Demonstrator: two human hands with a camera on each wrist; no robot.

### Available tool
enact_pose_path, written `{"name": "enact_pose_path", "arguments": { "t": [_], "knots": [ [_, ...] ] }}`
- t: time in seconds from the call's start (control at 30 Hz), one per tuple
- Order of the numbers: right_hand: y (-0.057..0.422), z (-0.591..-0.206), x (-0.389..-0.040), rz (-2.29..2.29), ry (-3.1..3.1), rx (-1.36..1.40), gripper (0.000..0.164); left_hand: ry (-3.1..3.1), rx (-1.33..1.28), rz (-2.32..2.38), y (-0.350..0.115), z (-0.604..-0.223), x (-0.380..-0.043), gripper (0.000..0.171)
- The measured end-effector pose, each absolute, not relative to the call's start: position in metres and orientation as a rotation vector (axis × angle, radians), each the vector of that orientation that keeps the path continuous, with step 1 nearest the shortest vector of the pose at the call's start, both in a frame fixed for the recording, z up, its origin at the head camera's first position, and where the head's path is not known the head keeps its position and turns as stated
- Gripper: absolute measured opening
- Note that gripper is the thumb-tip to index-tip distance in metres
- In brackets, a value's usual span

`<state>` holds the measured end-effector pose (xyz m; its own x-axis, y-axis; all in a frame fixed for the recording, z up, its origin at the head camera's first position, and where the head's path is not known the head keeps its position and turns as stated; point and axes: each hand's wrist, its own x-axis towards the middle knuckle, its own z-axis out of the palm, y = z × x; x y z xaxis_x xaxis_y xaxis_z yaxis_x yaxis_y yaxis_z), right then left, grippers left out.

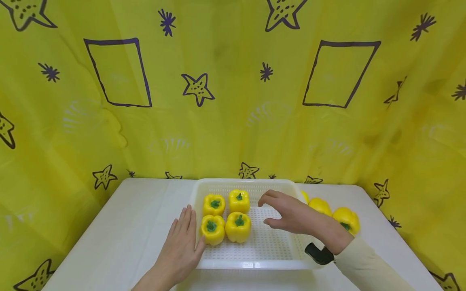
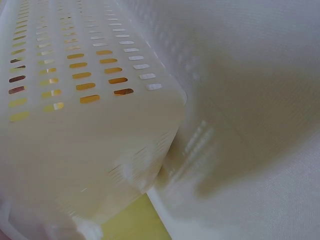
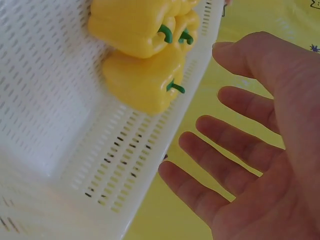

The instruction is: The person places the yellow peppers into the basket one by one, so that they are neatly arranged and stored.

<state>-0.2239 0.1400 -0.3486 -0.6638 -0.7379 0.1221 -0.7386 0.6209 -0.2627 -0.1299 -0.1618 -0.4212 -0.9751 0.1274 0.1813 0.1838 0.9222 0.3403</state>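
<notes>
Sleeve [image 1: 371,262] at near right, yellow peppers [image 1: 238,227] in a white basket [image 1: 255,264]

Beside the cuff we see a dark band [image 1: 322,256]. Our right hand [image 1: 291,210] hovers above the right half of the basket, its grip parted and bare, thumb apart from the bent fingers. Our left hand [image 1: 180,244] lies along the basket's left side, its grip flat and fingers straight, thumb beside the near-left pepper. Four peppers sit in the left half, two near and two far, green stems [image 1: 239,220] up. More peppers [image 1: 349,216] rest on the table [image 1: 120,234], right of the basket, partly behind our forearm [image 1: 333,232].
</notes>
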Motion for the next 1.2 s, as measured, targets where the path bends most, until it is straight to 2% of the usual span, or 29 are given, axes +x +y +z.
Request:
{"name": "enact_pose_path", "arguments": {
  "t": [1.2],
  "knots": [
    [0.241, -0.347, -0.209, 0.516, -2.819, 0.876, 0.032, -2.966, -0.208, -0.549, -0.163, -0.421, -0.131, 0.071]
  ]
}}
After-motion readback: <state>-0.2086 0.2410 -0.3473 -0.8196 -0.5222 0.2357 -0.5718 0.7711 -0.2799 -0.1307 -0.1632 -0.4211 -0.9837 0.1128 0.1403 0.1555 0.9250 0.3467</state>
